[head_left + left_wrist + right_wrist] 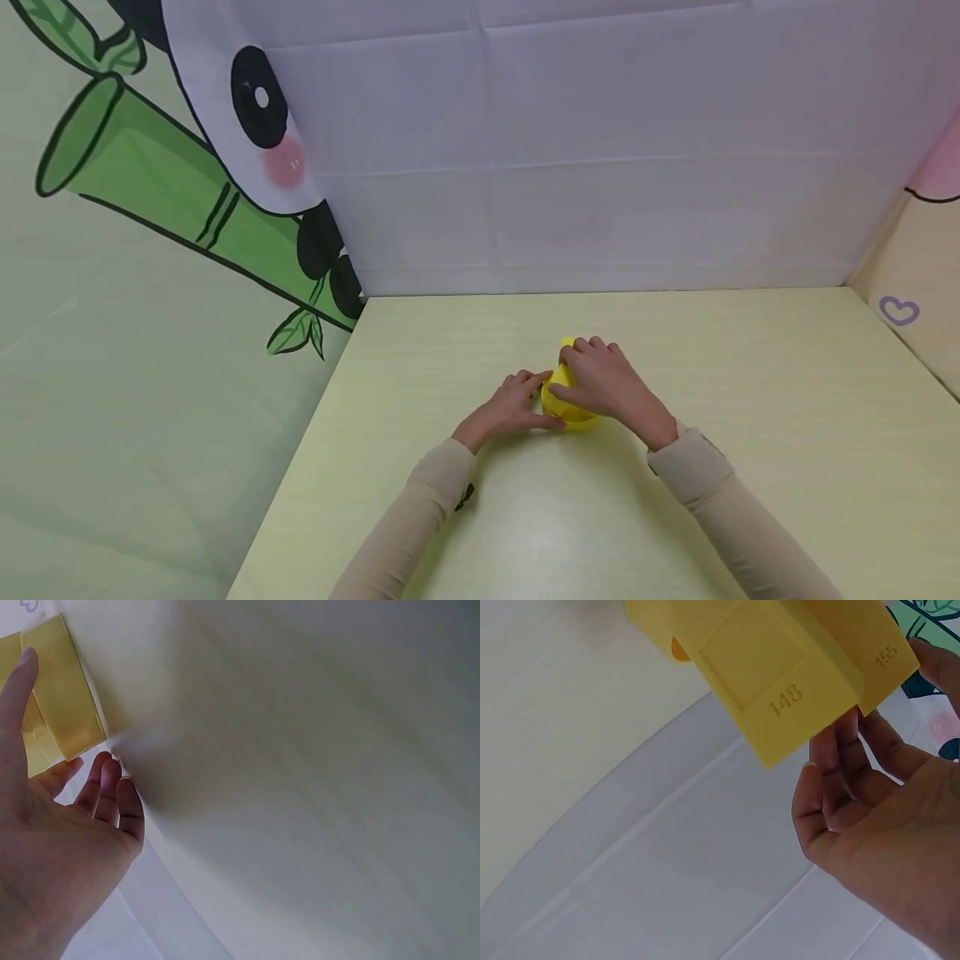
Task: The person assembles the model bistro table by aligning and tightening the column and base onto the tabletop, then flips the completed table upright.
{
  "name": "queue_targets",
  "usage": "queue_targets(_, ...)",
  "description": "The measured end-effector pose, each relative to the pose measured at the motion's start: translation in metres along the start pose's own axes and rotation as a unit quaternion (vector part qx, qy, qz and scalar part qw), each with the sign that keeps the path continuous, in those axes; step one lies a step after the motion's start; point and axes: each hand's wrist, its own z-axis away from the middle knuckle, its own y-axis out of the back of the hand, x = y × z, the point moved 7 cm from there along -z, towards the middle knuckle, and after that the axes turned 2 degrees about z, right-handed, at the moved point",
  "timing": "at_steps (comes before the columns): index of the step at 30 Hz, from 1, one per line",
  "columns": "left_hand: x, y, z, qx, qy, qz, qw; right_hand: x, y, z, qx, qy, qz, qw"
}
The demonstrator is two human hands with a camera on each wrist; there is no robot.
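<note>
Yellow block-like plastic pieces [567, 410] stand on the table between the two hands, partly covered by them. In the right wrist view one piece [757, 664] bears the number 148, and a piece beside it [889, 656] bears 155. My left hand [513, 407] holds the near left side, thumb and forefinger apart on the yellow piece [71, 690], its other fingers loosely bent. My right hand [607, 382] grips from above and the right, thumb against the piece marked 155 and fingers at its far edge. How the pieces join is partly hidden.
The pale wood-look table [750, 375] meets a white hanging cloth [600, 167] at its far edge. To the left hangs a green cloth printed with bamboo [172, 175]. A beige panel with a heart [898, 311] borders the right side.
</note>
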Motion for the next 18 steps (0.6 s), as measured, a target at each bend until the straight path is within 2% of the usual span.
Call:
queue_targets(4,0.0,0.0,0.0,0.0,0.003,0.001,1.0,0.004,-0.004,-0.003,0.004,-0.022,0.014,0.9997)
queue_targets(10,0.0,0.0,0.0,0.001,0.006,-0.002,1.0,0.008,-0.007,-0.003,0.009,-0.039,0.006,0.9992)
queue_targets(14,0.001,0.0,0.001,0.0,0.007,-0.004,1.0,0.009,-0.007,0.0,0.006,-0.033,-0.009,0.9994)
queue_targets(18,0.002,0.0,0.0,0.0,0.002,-0.002,1.0,0.011,-0.007,0.005,-0.007,-0.011,-0.038,0.9992)
